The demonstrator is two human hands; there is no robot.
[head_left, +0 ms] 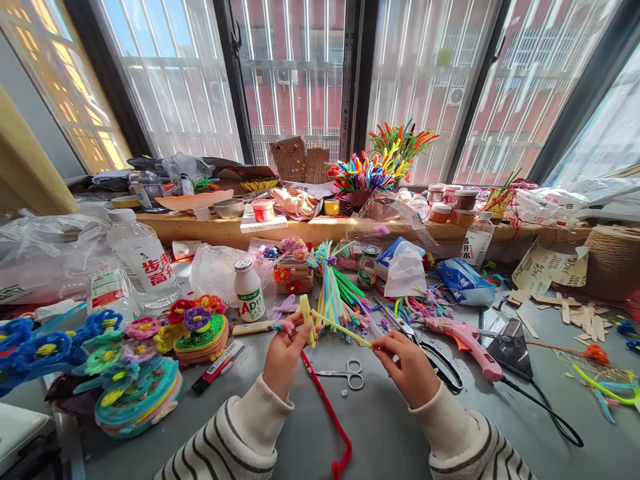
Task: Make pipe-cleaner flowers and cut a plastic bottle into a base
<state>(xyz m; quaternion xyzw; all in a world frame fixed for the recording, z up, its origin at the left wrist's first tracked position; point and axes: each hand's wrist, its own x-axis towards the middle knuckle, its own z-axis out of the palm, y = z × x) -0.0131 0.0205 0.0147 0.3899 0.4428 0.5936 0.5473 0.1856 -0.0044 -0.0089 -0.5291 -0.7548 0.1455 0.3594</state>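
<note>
Yellow pipe cleaner (pixel 341 325): centre of frame, folded at its left end, spanning both hands.
Left hand (pixel 284 357): fingers pinched on the folded part.
Right hand (pixel 407 368): fingertips closed on the straight end.

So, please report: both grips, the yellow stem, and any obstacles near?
Left grip: on looped part of yellow stem. Right grip: pinching its straight end. Close by: red stem, small scissors.
</note>
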